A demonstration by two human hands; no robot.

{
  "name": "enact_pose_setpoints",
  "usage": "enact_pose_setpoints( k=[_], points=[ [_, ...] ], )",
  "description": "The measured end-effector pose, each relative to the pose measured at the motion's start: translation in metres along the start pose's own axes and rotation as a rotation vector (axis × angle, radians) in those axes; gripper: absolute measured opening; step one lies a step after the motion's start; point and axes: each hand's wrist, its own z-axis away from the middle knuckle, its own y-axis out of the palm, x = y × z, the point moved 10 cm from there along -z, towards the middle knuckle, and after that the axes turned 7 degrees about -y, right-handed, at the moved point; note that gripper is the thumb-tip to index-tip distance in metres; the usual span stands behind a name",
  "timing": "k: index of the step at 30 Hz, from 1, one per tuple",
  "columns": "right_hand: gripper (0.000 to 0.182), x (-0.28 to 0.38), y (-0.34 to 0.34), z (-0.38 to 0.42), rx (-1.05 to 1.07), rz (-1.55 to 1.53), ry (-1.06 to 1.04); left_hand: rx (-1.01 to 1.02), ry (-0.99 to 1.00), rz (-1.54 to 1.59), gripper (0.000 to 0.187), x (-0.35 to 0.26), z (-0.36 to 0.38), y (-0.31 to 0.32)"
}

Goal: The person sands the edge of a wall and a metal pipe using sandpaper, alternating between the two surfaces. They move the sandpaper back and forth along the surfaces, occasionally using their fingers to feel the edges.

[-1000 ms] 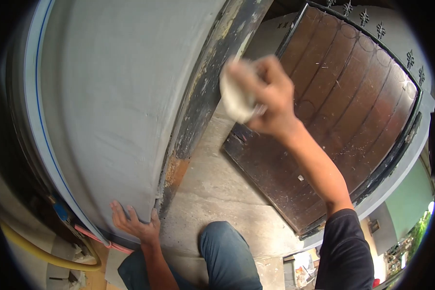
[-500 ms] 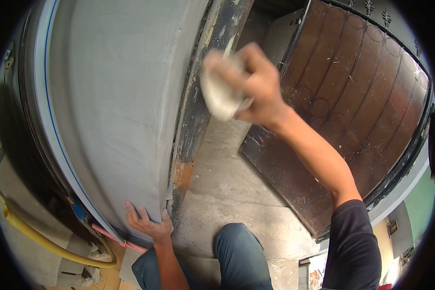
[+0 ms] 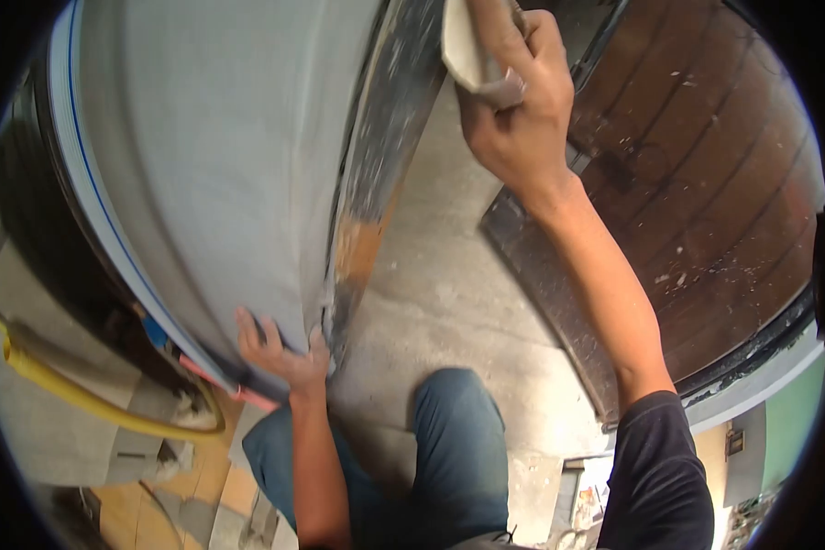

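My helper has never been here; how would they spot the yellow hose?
Start at the big grey panel, then look beyond its lower left edge. The yellow hose curves there, much longer than the pink strip near its bend.

The pale concrete floor [image 3: 440,302] is stained, with a faint line across it; at lower left, orange-tan tiles [image 3: 119,515] show beside grey patches; a yellow hose [image 3: 90,401] curves over that side, contact unclear.
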Motion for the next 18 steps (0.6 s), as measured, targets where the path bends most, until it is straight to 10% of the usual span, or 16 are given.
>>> enact_pose_setpoints(
  k=[7,14,18],
  points=[
    [0.064,0.088,0.011,0.174,0.479,-0.125,0.265,-0.035,0.019,0.034,0.071,0.002,-0.002,0.003],
    [0.062,0.19,-0.008,0.416,-0.197,-0.599,1.486,-0.026,-0.002,0.061,0.071,0.003,-0.003,0.006],
    [0.077,0.24,0.061,0.367,-0.737,-0.647,2.076,0.07,0.035,0.081,0.075,0.003,-0.007,0.005]
  ],
)
